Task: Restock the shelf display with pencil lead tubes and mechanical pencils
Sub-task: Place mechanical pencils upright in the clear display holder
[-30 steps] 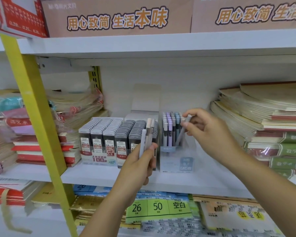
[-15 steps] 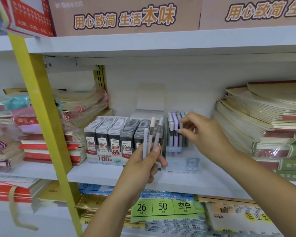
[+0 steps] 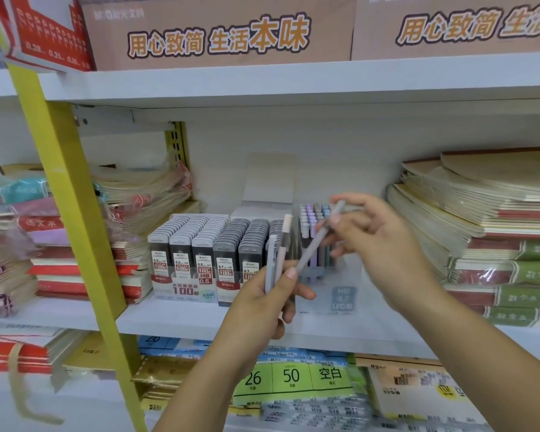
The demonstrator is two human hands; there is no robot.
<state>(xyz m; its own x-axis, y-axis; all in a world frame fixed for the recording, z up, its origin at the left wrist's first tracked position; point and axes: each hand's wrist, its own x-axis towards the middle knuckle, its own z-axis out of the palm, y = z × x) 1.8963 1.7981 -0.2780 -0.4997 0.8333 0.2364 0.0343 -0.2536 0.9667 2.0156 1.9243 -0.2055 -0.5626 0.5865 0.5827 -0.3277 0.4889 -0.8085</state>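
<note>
My left hand [image 3: 267,307] grips two mechanical pencils [image 3: 278,254] upright in front of the shelf, one pale grey and one with a beige cap. My right hand [image 3: 384,247] pinches the upper part of a third, grey mechanical pencil [image 3: 320,240]. That pencil slants down to the left, and its lower end lies by my left thumb. Behind both hands a clear pencil display box [image 3: 342,296] holds several pastel pencils [image 3: 310,215] standing on end. To its left, rows of dark pencil lead tubes [image 3: 200,244] fill a display tray.
Stacks of notebooks [image 3: 496,232] lie right of the pencil box, and more wrapped books [image 3: 131,194] are at the left. A yellow shelf post [image 3: 66,194] runs diagonally at the left. Brown cartons [image 3: 219,32] sit on the upper shelf, with paper packs [image 3: 293,378] below.
My right hand put a pencil into the display box, came back to the left, and now pinches the grey pencil that stood in my left hand's bundle. The camera has moved closer.
</note>
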